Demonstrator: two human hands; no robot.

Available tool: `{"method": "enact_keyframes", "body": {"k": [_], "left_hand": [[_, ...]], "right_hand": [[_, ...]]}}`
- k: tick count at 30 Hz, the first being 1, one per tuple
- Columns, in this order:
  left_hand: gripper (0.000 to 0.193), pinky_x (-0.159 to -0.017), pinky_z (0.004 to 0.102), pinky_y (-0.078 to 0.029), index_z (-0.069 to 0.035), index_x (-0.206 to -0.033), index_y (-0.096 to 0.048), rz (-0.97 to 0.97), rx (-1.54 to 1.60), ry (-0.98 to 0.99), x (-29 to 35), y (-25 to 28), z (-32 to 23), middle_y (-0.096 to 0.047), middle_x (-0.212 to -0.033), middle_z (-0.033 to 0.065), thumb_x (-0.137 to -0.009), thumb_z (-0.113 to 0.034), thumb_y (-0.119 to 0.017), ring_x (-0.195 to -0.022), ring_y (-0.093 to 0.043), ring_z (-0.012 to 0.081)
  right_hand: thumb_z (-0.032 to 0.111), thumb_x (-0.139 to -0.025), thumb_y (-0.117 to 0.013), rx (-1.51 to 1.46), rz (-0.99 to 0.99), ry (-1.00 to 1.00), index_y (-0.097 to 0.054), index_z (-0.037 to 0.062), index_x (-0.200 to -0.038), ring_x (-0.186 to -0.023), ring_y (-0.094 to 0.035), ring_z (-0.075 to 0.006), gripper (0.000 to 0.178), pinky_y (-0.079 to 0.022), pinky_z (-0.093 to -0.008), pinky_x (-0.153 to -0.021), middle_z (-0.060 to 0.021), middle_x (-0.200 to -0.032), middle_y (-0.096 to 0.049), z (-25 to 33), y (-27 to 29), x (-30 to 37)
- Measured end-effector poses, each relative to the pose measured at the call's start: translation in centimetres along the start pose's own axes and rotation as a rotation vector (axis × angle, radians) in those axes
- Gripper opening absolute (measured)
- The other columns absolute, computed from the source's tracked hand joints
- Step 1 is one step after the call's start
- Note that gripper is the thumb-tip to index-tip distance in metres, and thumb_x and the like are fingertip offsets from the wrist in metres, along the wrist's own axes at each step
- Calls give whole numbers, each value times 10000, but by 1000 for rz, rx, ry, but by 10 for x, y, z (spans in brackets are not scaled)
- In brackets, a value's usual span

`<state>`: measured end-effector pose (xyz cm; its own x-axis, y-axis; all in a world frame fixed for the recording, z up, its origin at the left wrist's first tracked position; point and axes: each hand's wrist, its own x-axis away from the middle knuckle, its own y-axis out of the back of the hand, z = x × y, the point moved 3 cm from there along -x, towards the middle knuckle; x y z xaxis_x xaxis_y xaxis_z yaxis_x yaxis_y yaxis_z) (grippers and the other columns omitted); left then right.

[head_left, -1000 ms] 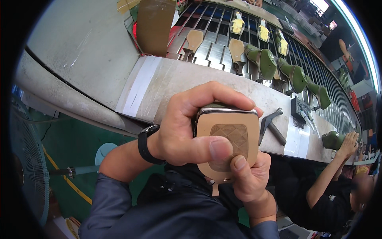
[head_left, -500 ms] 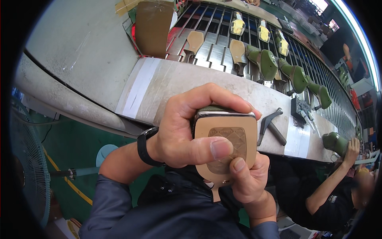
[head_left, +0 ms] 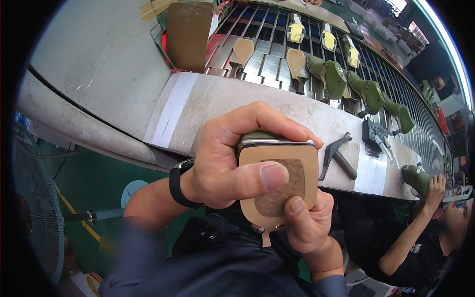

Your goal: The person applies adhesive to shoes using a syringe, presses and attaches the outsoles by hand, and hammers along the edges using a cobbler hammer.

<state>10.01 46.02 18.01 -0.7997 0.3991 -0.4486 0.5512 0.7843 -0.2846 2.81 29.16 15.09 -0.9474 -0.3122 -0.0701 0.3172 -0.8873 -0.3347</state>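
A shoe with a tan sole (head_left: 305, 166) is held bottom-up in front of my body, with a patterned darker panel in the sole's middle. My left hand (head_left: 220, 161) wraps over its far edge, fingers curled behind and thumb pressed flat on the panel. At the sole's near right edge, my right hand (head_left: 310, 225) grips it with the thumb on the panel's lower corner. Its remaining fingers are partly hidden behind the shoe. A narrow tan strip hangs from the sole's near end toward my lap. Most of the upper is out of sight behind the sole.
A hammer (head_left: 345, 165) lies on the bench (head_left: 237, 91), near a black box (head_left: 372, 131) holding brushes. Beyond runs a slatted conveyor with tan soles (head_left: 296, 60) and green shoes (head_left: 335, 80). At right, another person's hand (head_left: 435, 190) touches a green shoe (head_left: 415, 179). A fan (head_left: 44, 213) stands left.
The shoe and both hands have shifted very slightly left, and the sole has tilted a little. My grip stays the same. My left sleeve is blurred by motion.
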Motion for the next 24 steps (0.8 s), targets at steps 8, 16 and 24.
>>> {"method": "enact_keyframes", "body": {"k": [8,16,24], "left_hand": [[307,-1011,480,-561,47,-1135,-679,-93,-50,218,-5,-3,-21,-694,-1229,318,-992,-221,-633,-1173,-693,357],[910,-1180,481,-421,69,-1460,-462,53,70,107,-15,-6,4,-466,-1532,323,-843,-493,-823,-1393,-534,352],[675,-1124,443,-471,78,-1409,-541,130,-81,-38,-23,3,13,-582,-1424,315,-1082,-510,-485,-1352,-575,337]], "right_hand": [[230,-1073,-614,7,-6,-26,-732,-90,-1035,-738,-713,-133,342,-568,-263,-638,-130,-867,-776,4,0,0],[344,-1065,-605,-241,59,-38,-653,-121,-1230,-843,-761,-244,495,-629,-342,-735,-216,-1060,-755,12,28,-18],[426,-1053,-587,-106,-87,-23,-534,-143,-1302,-662,-747,-323,623,-620,-367,-480,-265,-974,-721,1,34,-14]]}}
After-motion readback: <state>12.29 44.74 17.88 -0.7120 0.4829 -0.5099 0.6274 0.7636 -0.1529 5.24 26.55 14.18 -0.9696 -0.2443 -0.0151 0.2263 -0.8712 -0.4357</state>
